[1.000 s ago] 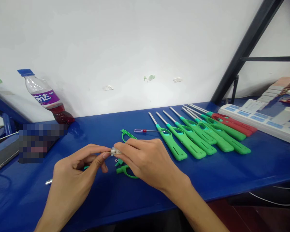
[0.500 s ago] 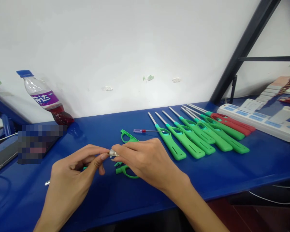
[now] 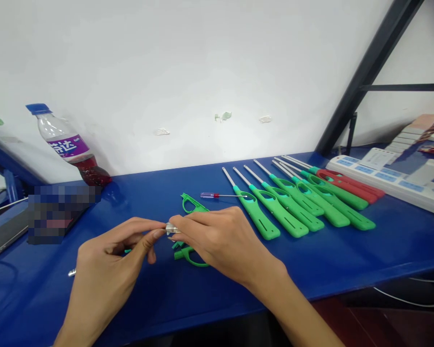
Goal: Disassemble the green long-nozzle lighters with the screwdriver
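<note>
- Left hand (image 3: pixel 110 262): thumb and forefinger are pinched together at the left end of a small clear part (image 3: pixel 171 228); the other fingers curl in toward the palm.
- Right hand (image 3: pixel 226 241): fingertips grip the same part from its right side, covering much of it.
- The part is held between the two hands, above the table (image 3: pixel 159 308) and well inside its front edge; both forearms cross that edge.
- Close beyond the right fingers lies an upper green piece (image 3: pixel 195 206), partly hidden; a lower green piece (image 3: pixel 190 256) lies partly under the right hand, so room there is tight.
- A small metal piece (image 3: pixel 71 273) sticks out just left of the left wrist.
- The screwdriver (image 3: pixel 210 195) lies crosswise behind the right hand, its tip reaching the opening of the nearest of the green lighters (image 3: pixel 262 214).
- These fan out to the right, tubes toward the wall (image 3: pixel 202 72), handles toward the front edge; a band of blue surface separates the handles from that edge.
- Red lighters (image 3: pixel 354 185) lie at the far end of the row, near the power strip (image 3: pixel 386 183).
- On the left, the bottle (image 3: pixel 72 147) stands near the wall and the phone (image 3: pixel 7 233) lies well apart from the left hand.
</note>
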A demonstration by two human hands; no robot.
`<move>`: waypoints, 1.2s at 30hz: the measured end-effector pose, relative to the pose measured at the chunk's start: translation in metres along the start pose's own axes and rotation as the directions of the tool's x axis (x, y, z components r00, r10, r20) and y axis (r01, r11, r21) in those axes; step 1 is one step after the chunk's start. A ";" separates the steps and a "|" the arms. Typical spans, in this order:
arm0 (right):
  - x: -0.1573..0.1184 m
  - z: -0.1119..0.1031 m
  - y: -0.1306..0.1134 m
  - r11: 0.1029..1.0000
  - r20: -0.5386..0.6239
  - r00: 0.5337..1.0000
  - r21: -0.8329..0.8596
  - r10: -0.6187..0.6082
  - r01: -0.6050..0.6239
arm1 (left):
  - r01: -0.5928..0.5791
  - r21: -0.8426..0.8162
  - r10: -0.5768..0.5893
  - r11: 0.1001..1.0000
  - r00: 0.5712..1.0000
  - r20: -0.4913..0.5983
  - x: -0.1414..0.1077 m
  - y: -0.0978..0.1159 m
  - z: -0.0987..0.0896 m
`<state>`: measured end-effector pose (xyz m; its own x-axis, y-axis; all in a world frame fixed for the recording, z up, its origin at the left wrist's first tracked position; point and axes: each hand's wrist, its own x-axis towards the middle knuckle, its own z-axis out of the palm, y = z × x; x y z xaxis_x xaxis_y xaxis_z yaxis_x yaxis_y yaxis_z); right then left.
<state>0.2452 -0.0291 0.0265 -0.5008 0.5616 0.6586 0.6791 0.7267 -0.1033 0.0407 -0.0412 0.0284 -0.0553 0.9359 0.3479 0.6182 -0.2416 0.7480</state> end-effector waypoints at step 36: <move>0.000 0.002 0.000 0.997 0.043 0.999 0.075 0.032 -0.035 | -0.002 0.010 0.002 1.000 0.999 0.052 0.001 -0.004 -0.003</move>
<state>0.2439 -0.0283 0.0245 -0.5016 0.6012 0.6220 0.6543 0.7340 -0.1818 0.0361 -0.0401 0.0277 -0.0133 0.9476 0.3192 0.6261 -0.2410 0.7415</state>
